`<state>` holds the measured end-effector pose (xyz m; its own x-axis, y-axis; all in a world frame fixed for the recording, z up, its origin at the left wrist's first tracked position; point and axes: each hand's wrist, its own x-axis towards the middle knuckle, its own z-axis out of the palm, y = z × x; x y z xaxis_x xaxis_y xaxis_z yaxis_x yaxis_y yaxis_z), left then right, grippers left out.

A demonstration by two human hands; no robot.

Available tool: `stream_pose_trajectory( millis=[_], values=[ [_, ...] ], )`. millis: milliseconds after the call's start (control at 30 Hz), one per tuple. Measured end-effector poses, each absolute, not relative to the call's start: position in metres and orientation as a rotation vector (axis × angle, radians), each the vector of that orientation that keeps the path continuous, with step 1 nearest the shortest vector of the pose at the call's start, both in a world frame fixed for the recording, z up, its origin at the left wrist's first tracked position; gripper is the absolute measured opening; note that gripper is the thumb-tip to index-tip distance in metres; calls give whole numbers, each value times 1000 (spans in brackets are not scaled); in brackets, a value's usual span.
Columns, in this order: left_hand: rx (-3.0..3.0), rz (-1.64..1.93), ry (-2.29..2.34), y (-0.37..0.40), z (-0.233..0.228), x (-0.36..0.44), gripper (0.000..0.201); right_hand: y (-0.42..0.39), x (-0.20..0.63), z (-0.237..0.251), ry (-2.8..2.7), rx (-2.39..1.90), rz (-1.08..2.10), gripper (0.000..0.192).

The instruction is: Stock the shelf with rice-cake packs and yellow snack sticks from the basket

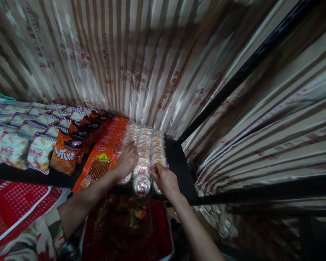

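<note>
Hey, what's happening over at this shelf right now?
A person has both hands on rows of clear-wrapped round cakes at the right end of a dark shelf. The left hand lies flat on the left row; the right hand touches the front packs. Orange snack packs lie alongside.

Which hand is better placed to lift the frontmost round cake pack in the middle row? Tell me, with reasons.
Probably the right hand: its fingertips sit beside the front pack, touching the packs at its right. The left hand lies flat on the left row, next to the orange packets.
</note>
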<state>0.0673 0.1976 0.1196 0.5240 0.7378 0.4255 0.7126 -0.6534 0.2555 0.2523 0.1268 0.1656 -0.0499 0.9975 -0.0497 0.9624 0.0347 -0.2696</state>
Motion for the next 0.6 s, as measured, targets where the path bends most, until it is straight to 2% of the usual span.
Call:
stream_pose_trajectory(
  millis=[133, 233, 600],
  values=[
    [2705, 812, 1298, 199, 117, 68, 12, 127, 250, 158, -2127, -2040, 471, 6],
    [2688, 828, 1272, 198, 118, 67, 13, 129, 249, 152, -2088, -1998, 497, 9],
    [2662, 934, 1268, 192, 123, 62, 15, 128, 246, 138, -2025, -1845, 334, 11]
  ],
)
